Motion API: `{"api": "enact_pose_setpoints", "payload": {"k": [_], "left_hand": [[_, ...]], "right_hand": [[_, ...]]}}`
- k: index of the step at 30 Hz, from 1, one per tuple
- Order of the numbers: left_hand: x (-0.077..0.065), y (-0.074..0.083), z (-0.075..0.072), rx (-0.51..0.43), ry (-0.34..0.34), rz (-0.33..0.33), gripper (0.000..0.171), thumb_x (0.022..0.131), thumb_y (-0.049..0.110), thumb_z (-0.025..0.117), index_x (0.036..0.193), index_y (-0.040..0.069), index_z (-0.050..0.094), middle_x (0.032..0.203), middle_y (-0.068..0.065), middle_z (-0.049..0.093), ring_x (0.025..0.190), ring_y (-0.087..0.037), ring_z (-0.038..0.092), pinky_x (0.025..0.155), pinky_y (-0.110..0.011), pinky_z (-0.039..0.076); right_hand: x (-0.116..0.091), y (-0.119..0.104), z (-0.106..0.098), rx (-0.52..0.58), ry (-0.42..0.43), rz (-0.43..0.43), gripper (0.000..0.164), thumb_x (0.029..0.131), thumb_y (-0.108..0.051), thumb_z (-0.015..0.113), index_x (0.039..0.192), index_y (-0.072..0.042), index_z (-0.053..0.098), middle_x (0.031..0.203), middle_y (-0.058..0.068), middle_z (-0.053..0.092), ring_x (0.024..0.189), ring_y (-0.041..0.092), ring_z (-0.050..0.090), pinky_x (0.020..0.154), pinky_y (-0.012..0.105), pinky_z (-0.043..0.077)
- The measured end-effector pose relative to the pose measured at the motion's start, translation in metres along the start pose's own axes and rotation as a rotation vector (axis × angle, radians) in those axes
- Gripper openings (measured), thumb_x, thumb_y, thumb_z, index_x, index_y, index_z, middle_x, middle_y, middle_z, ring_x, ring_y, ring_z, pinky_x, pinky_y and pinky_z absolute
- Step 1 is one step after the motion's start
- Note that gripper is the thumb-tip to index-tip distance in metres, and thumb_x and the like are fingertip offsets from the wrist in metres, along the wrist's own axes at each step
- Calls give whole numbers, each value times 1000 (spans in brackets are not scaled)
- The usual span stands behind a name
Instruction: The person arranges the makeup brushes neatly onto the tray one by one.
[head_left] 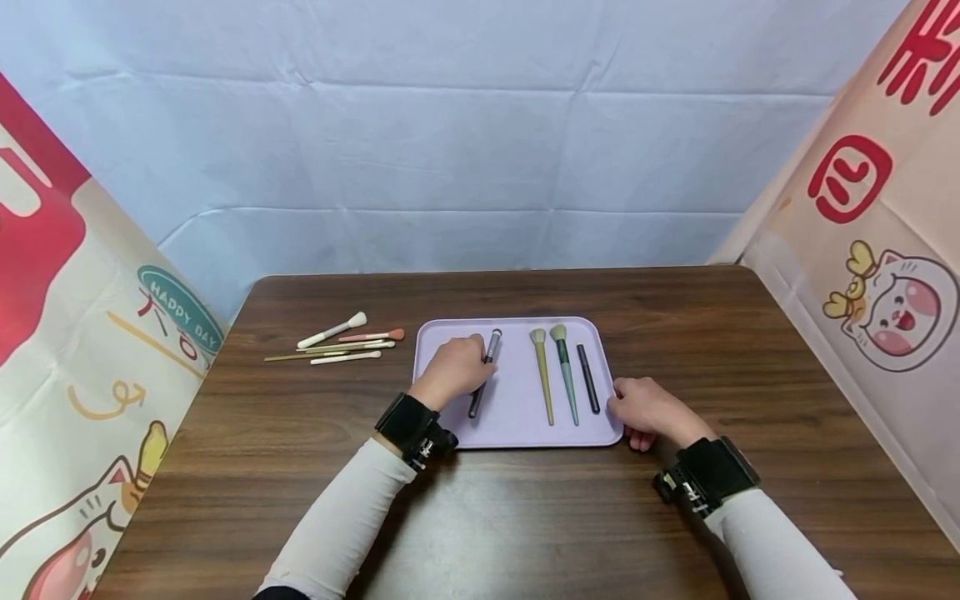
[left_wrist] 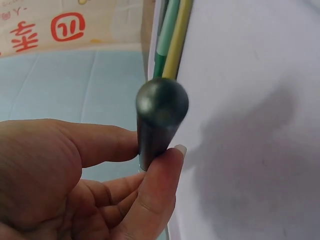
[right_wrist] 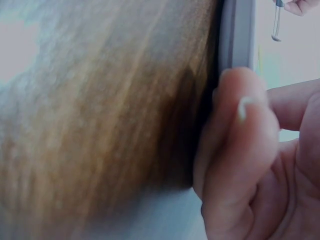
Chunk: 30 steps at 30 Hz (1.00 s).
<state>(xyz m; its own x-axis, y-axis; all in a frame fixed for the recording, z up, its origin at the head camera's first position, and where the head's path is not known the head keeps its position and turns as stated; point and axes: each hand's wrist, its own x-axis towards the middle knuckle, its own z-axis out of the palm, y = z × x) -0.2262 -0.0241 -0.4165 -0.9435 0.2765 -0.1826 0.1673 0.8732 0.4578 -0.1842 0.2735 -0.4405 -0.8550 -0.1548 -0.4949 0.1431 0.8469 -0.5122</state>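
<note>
My left hand (head_left: 454,367) pinches a dark-handled makeup brush (head_left: 475,407) between thumb and fingers, over the left half of a lilac tray (head_left: 510,435). In the left wrist view the rounded end of that brush (left_wrist: 161,105) points at the camera. At the tray's lower right corner, my right hand (head_left: 647,407) grips the rim, with curled fingers (right_wrist: 240,135) right at the edge in the right wrist view. On the tray's right half lie an olive-handled brush (head_left: 543,379), a green brush (head_left: 567,379) and a slim black stick (head_left: 588,380), side by side.
Left of the tray, several brushes lie in a loose group on the wooden table (head_left: 300,467), among them a white one (head_left: 330,331) and a pink one (head_left: 372,336). A pale blue cloth (head_left: 480,167) hangs behind; printed sheets stand at both sides.
</note>
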Motion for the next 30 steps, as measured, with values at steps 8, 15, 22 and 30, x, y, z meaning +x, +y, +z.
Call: {"api": "enact_pose_setpoints", "payload": {"k": [8, 15, 22, 30], "left_hand": [[5, 7, 5, -79, -22, -45, 24, 100, 25, 64, 86, 7, 57, 68, -4, 58, 54, -15, 57, 52, -27, 43], [11, 13, 6, -96, -56, -44, 34, 99, 27, 65, 71, 10, 60, 58, -2, 62, 52, -15, 59, 55, -28, 41], [19, 19, 11, -91, -62, -15, 40, 96, 28, 68, 60, 12, 63, 52, 3, 62, 54, -14, 59, 59, -27, 42], [25, 26, 14, -111, -97, -33, 38, 96, 26, 68, 61, 11, 65, 51, 1, 64, 55, -15, 61, 58, -26, 41]], "right_hand": [[0, -1, -1, 4, -3, -3, 15, 98, -10, 43, 90, -2, 53, 67, 12, 60, 46, 18, 62, 44, 31, 53], [0, 0, -1, -5, 1, -4, 15, 98, -10, 43, 92, -1, 54, 67, 13, 61, 46, 18, 62, 44, 32, 53], [0, 1, 0, -1, -1, 1, 15, 97, -10, 43, 92, -1, 54, 68, 13, 61, 46, 18, 62, 45, 31, 53], [0, 1, 0, 3, 6, -2, 15, 97, -10, 44, 90, -2, 53, 67, 13, 61, 46, 18, 62, 45, 32, 53]]}}
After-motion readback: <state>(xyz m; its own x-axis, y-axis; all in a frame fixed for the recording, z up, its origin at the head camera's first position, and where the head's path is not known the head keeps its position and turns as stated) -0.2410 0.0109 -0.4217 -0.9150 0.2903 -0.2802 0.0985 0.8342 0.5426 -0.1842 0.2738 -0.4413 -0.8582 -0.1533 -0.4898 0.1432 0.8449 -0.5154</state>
